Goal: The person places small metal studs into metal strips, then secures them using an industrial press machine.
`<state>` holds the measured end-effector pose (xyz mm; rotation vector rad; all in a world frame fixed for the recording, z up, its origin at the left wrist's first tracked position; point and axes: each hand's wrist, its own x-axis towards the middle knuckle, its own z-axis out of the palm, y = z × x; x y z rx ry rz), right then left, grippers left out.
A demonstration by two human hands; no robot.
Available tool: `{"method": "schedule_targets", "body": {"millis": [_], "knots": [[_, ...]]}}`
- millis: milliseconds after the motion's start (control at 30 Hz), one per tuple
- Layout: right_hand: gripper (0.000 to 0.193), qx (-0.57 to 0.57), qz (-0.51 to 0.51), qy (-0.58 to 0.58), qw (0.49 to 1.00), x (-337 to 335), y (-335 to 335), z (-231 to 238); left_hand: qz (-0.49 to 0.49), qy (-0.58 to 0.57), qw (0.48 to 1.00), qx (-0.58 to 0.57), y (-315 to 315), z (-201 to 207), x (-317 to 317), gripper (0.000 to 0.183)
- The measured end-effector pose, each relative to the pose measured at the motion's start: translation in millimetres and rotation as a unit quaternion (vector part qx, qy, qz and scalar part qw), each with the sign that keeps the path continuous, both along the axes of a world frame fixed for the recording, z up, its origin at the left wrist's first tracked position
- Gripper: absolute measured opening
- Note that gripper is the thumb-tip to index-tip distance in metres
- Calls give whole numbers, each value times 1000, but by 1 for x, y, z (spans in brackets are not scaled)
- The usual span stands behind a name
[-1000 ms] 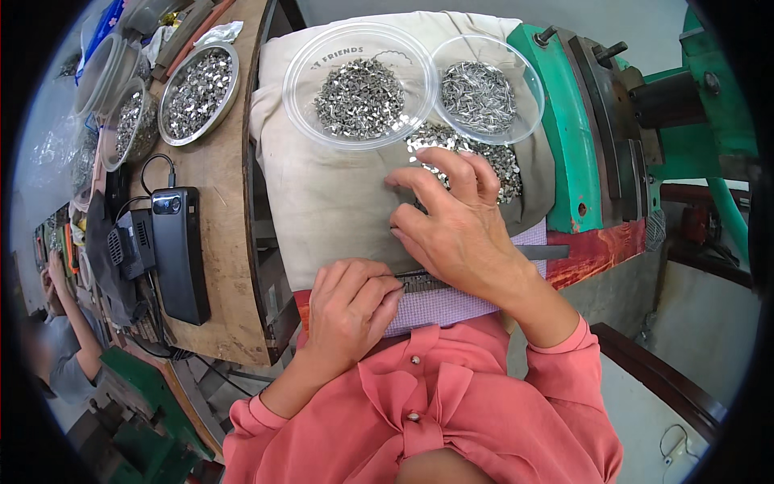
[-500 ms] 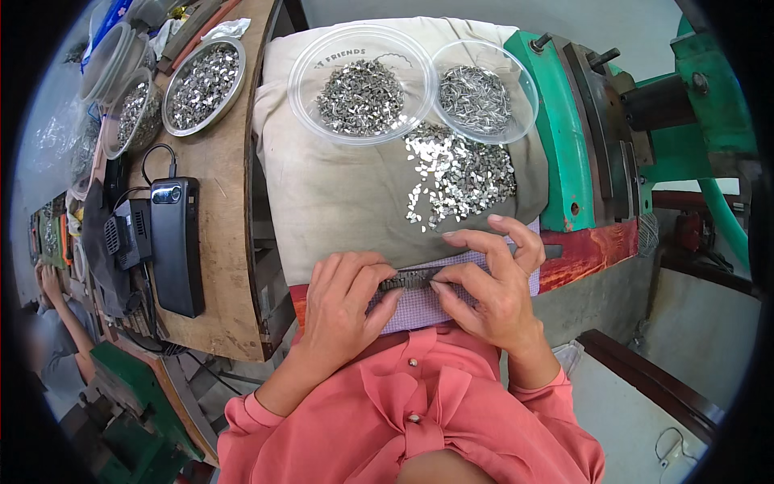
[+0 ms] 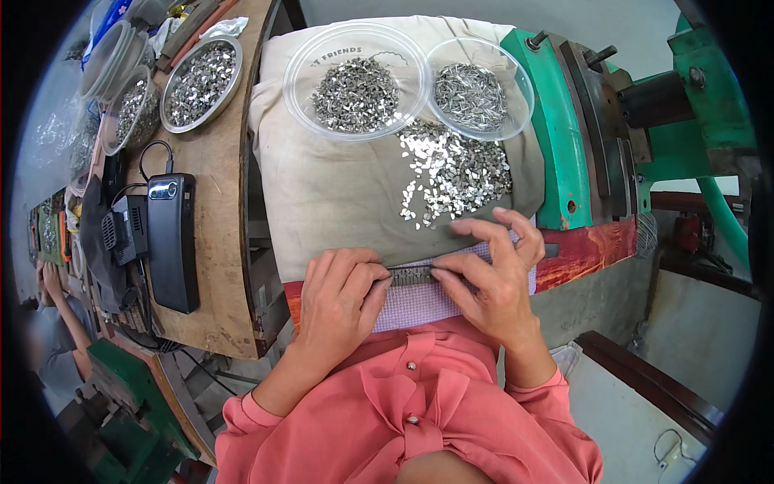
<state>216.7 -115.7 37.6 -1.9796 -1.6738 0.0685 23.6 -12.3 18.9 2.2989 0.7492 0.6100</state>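
Observation:
A narrow dark metal strip with a row of fine upright ridges or small parts along it (image 3: 411,277) spans the gap between my hands. My left hand (image 3: 339,294) pinches its left end between thumb and fingers. At the right end, my right hand (image 3: 493,278) grips it with thumb and index finger, the other fingers raised. A purple checked cloth (image 3: 403,310) lies beneath. Beyond it, a loose pile of shiny small metal chips (image 3: 459,177) is spread on the grey-beige cloth (image 3: 322,202).
Two clear round tubs, one with metal chips (image 3: 355,95), one with thin metal pins (image 3: 470,97), stand behind the pile. A green metal machine (image 3: 556,145) borders the right. On the wooden table (image 3: 222,242) at left are a black power bank (image 3: 172,250) and another chip-filled tub (image 3: 201,85).
My left fingers and thumb have shifted toward the strip's left end, so more of its ridged face shows. My right hand keeps its pinch nearly in place.

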Motion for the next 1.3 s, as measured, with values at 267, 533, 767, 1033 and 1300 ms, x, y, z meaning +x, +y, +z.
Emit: {"method": "schedule_targets", "body": {"millis": [267, 533, 767, 1033, 1300], "knots": [[15, 26, 36, -66, 997, 15, 37, -8, 2, -11, 1000, 0, -2, 2, 10, 26], [13, 4, 87, -77, 993, 15, 55, -4, -23, -24, 999, 22, -2, -5, 15, 21], [14, 9, 49, -26, 998, 12, 31, 7, 1, -37, 999, -16, -2, -3, 13, 24], [15, -12, -6, -7, 1000, -3, -8, -5, -23, -35, 999, 25, 1, -6, 19, 23], [17, 1, -29, -37, 999, 9, 4, -3, -23, -26, 998, 45, -3, -7, 17, 23]]}}
